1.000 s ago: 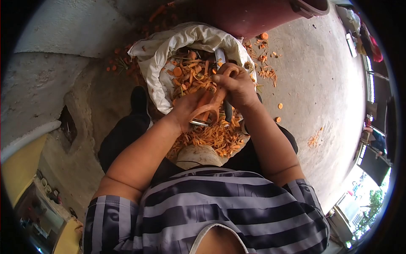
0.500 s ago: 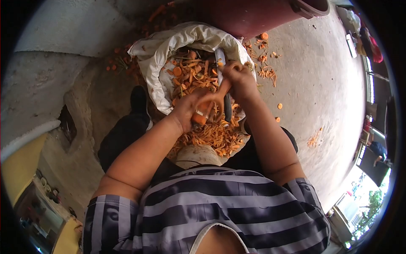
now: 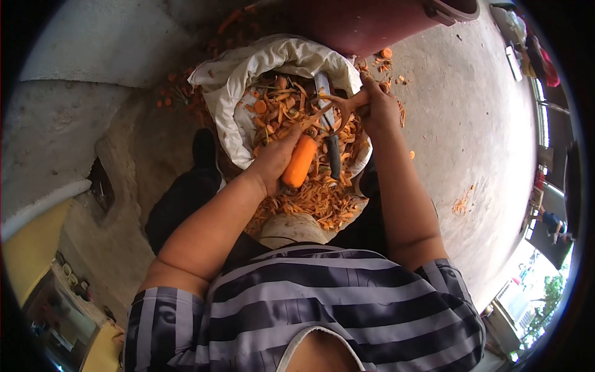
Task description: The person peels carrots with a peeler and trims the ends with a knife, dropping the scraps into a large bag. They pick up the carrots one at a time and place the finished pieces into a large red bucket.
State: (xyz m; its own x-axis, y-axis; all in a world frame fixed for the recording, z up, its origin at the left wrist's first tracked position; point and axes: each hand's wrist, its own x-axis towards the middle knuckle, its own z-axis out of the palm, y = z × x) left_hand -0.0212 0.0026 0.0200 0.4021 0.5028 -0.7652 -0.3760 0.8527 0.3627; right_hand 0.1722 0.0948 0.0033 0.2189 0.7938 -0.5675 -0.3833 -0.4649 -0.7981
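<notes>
My left hand [image 3: 276, 160] is closed around a thick orange carrot [image 3: 300, 162], which slants over a heap of carrot peelings [image 3: 322, 204]. In my right hand [image 3: 380, 110] is the handle of a brownish Y-shaped peeler [image 3: 344, 105]. Its forked head points left, above and apart from the carrot's upper end. Beneath the peeler, a knife [image 3: 333, 154] with a black handle and wide blade lies on the scraps inside a white sack [image 3: 224, 102] with a rolled-down rim.
A dark red plastic tub [image 3: 372, 28] stands just beyond the sack. Carrot ends and peelings [image 3: 385, 54] are scattered on the concrete floor [image 3: 458, 136]. My shoe [image 3: 203, 147] is left of the sack. Another person [image 3: 551, 223] is far off at the right.
My right hand has moved right and a little up with the peeler, away from the carrot. The carrot now shows more fully in my left hand, which stays nearly in place.
</notes>
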